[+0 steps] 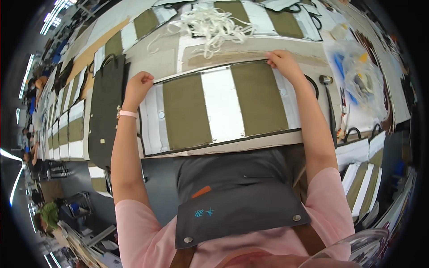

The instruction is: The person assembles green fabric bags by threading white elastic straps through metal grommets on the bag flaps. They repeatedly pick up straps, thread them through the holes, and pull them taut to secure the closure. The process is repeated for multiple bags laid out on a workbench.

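In front of me an unfolded bag panel (223,105) lies flat, with olive-green and white sections, a dark border and several small metal studs. At its far left corner is my left hand (139,85), fingers closed in a pinch on the edge. My right hand (284,65) pinches the far edge toward the right, thumb and forefinger together. A black loop handle (314,87) sticks out beyond the panel's right end, beside my right forearm. The fingertips cover whatever thin part of the edge lies between them.
A tangle of white ribbon (214,27) lies beyond the panel. To the right are a black-headed mallet (328,81) and a clear plastic bag (364,82). A dark bag (106,111) stands left of my arm. More striped panels (65,129) fill the left table.
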